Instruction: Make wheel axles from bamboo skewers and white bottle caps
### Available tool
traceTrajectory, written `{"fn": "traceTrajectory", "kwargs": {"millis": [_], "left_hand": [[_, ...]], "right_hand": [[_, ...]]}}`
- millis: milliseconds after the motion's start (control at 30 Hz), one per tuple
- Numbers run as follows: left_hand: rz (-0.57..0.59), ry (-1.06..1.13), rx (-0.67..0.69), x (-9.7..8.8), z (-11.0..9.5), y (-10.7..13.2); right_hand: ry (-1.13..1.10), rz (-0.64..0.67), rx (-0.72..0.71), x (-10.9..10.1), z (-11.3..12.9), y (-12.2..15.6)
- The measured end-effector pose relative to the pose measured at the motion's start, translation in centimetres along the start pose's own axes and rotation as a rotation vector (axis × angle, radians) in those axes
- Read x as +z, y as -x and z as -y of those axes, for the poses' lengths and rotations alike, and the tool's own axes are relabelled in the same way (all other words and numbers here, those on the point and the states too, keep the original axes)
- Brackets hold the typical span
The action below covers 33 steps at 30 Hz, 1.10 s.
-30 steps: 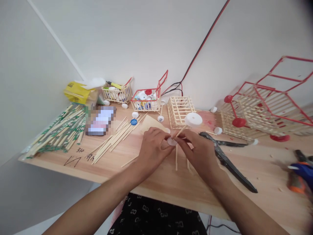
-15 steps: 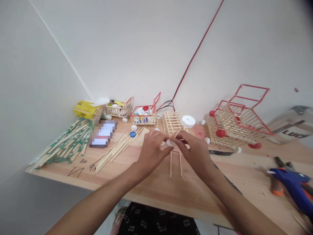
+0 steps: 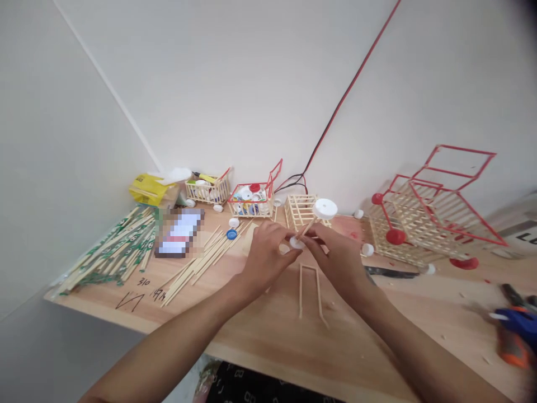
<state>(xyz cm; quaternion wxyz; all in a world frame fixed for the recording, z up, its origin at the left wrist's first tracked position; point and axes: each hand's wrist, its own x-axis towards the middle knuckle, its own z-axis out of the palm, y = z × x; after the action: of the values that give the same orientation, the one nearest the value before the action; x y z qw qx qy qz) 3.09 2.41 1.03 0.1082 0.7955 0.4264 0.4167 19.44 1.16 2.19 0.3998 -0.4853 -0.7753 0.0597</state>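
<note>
My left hand [image 3: 268,254] pinches a white bottle cap [image 3: 296,243] between thumb and fingers. Opposite it, my right hand [image 3: 338,254] has its fingers closed round a thin wooden stick [image 3: 309,225], close to that cap. The stick slants upward, and a second white bottle cap [image 3: 325,208] sits at its upper end. Whether the lower cap is fixed to the stick is hidden by my fingertips. Below my hands a U-shaped frame of sticks [image 3: 300,294] lies flat on the table [image 3: 260,319]. Just behind them stands a small stick basket [image 3: 300,208], partly covered by the upper cap and my hand.
Loose sticks [image 3: 197,262], a phone [image 3: 179,234] and bagged sticks [image 3: 113,249] lie to the left. Small carts holding caps [image 3: 251,202] stand along the wall. At right are a larger red-trimmed cart [image 3: 419,218], a black-bladed tool [image 3: 390,272] and a blue glue gun [image 3: 518,324].
The view has turned slightly left, so the cart and glue gun appear farther right. Both hands keep their hold on the cap and stick, with little visible movement.
</note>
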Motion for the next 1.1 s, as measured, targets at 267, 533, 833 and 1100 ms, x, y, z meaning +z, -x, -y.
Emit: {"fn": "traceTrajectory", "kwargs": {"millis": [267, 533, 833, 1100], "left_hand": [[0.007, 0.012, -0.008, 0.2, 0.6, 0.6], [-0.004, 0.02, 0.024, 0.6, 0.7, 1.0], [0.035, 0.025, -0.01, 0.4, 0.3, 1.1], [0.033, 0.038, -0.016, 0.3, 0.2, 1.1]], "right_hand": [[0.0, -0.017, -0.024, 0.9, -0.4, 0.5], [0.002, -0.013, -0.007, 0.6, -0.3, 1.1], [-0.026, 0.0, -0.019, 0.6, -0.3, 1.2], [-0.004, 0.008, -0.013, 0.6, -0.1, 1.3]]}}
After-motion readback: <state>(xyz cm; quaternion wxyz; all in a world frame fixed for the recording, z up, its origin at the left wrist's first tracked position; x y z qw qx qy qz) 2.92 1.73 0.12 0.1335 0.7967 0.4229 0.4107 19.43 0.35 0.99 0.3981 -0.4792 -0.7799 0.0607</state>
